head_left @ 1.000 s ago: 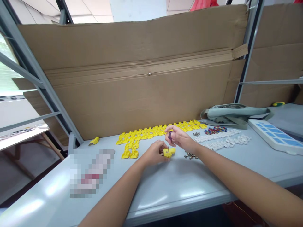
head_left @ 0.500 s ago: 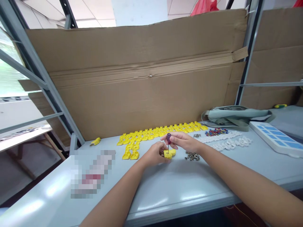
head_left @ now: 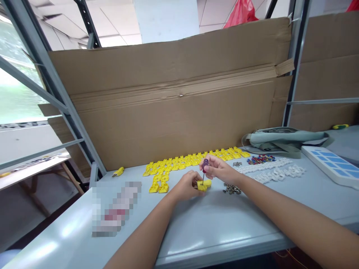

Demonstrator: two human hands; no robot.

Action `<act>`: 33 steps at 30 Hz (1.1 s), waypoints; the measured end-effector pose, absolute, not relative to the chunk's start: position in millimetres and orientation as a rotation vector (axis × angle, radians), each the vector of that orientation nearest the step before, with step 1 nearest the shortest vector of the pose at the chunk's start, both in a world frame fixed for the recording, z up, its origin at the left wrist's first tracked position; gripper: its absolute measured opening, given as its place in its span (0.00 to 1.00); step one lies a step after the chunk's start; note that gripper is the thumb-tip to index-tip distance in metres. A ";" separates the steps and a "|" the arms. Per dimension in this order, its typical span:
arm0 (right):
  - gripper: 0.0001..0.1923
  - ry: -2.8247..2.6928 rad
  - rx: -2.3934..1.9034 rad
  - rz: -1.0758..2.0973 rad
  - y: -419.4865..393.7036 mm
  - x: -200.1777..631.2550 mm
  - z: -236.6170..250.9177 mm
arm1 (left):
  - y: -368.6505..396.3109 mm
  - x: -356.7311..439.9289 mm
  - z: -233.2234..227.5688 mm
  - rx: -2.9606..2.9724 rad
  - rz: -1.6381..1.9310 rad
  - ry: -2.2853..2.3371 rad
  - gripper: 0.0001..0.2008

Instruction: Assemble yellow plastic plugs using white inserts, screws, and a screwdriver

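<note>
My left hand (head_left: 188, 185) is closed around a yellow plastic plug (head_left: 202, 186), holding it just above the table or resting on it; I cannot tell which. In my right hand (head_left: 217, 169) is a screwdriver (head_left: 205, 163) with a dark red-purple handle, gripped between thumb and fingers. Its thin shaft points straight down, and the tip meets the top of the plug. Small metal parts (head_left: 232, 189) lie in a pile just right of the plug. Behind the hands, yellow plastic housings (head_left: 179, 163) stand in rows.
A finished-looking yellow plug (head_left: 119, 172) lies at the far left, near a blurred-out item (head_left: 117, 211). To the right are small screws (head_left: 237, 164), coloured bits (head_left: 260, 159), white plastic pieces (head_left: 280, 173), a bag (head_left: 286, 139) and a blue-and-white case (head_left: 333, 162). Cardboard (head_left: 179, 123) walls the back.
The whole view has shifted slightly, so things sit a little further right and lower. Both hands keep their hold, with the screwdriver still upright on the plug.
</note>
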State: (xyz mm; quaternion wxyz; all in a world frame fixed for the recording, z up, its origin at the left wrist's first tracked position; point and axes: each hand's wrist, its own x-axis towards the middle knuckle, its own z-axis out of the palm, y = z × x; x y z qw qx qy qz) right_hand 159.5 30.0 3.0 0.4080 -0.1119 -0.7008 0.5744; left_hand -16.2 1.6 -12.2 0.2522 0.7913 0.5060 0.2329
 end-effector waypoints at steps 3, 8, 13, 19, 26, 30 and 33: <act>0.18 -1.720 -0.275 1.512 31.1 157.9 1.7 | 1.4 -15.7 -12.2 2.145 0.627 1.375 0.14; 0.18 -1.670 -0.304 1.513 30.7 156.1 -2.7 | 3.9 -16.9 -14.7 2.178 0.648 1.350 0.14; 0.18 -1.732 -0.308 1.459 33.3 158.0 -4.7 | 5.5 -18.0 -16.2 2.185 0.655 1.275 0.15; 0.20 -1.787 -0.266 1.505 34.1 155.9 -6.7 | 4.9 -15.6 -14.8 2.185 0.653 1.257 0.16; 0.23 -1.808 -0.484 1.488 33.0 155.6 -8.8 | 4.7 -15.9 -13.0 2.200 0.626 1.347 0.13; 0.20 -1.840 -0.508 1.453 33.6 158.0 -7.5 | 4.8 -16.6 -12.7 2.186 0.617 1.380 0.13; 0.16 -1.888 -0.520 1.373 33.3 159.6 -5.3 | 5.7 -16.5 -13.5 2.189 0.625 1.325 0.14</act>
